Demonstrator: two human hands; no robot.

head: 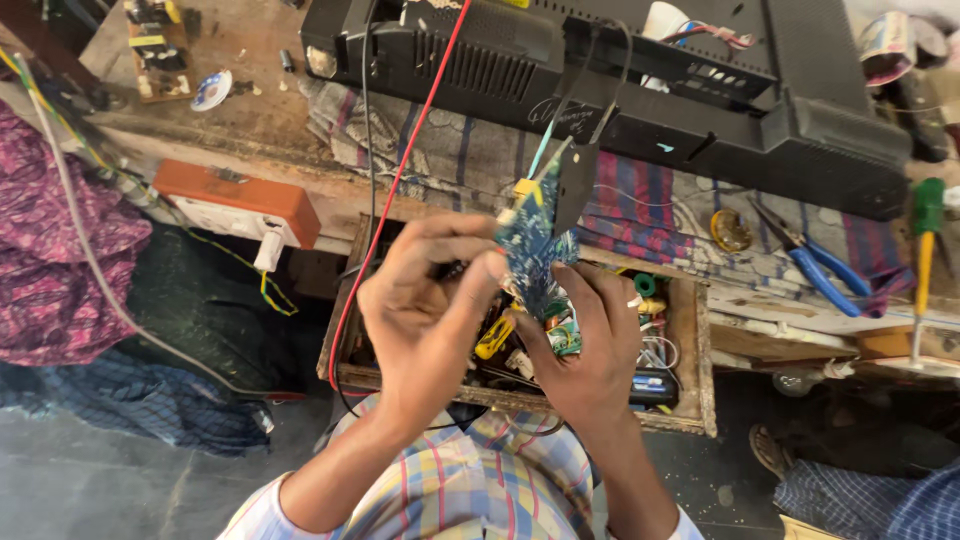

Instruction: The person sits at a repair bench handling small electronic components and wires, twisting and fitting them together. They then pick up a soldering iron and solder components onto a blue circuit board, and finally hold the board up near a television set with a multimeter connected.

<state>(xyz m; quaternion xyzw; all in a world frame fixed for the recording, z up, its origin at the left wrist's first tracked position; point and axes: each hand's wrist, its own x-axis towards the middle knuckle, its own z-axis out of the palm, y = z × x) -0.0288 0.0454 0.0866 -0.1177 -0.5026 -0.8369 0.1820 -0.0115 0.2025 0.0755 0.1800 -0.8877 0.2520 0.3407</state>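
Both hands, left hand point(425, 300) and right hand point(585, 335), are clasped on a blue circuit board point(535, 245); an open parts drawer point(690, 330) is seen beneath the grip.

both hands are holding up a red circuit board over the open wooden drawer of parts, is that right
Not quite: the circuit board is blue, not red, as the head view shows. The rest holds: the left hand and right hand both hold it up over the open wooden drawer of parts.

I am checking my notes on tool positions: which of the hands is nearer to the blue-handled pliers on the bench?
The right hand. It is just left of and below the blue-handled pliers, holding the circuit board. The left hand is farther left, beyond the board.
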